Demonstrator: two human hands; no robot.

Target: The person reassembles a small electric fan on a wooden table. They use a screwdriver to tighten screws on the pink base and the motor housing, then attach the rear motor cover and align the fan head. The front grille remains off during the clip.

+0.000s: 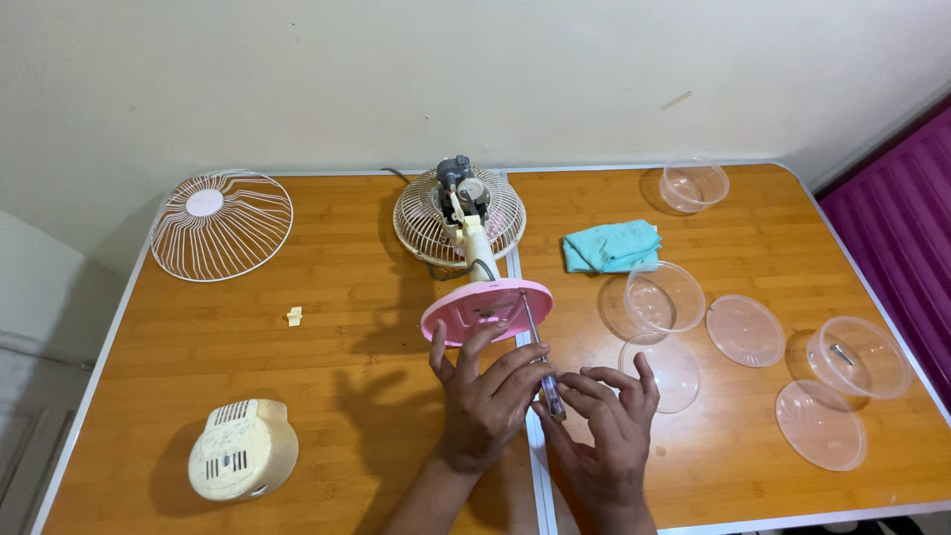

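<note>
Pinching a screwdriver point(540, 369) together, both hands, left point(485, 396) and right point(604, 426), aim it into the pink fan base point(485, 309) near the bench's point(297, 376) front edge.

Small desk fan point(468, 248) lies on its side near mid-table, pink round base point(486, 310) tipped up twd me, underside showing. Cream neck runs back to the motor, rear wire guard behind it; front guard & blades are off. My screwdriver point(541, 362), thin metal shaft w/ clear bluish handle, slants from my fingers up to the base underside; tip prob. sits on a screw, too small to tell. Handle sits between both my hands.
</note>
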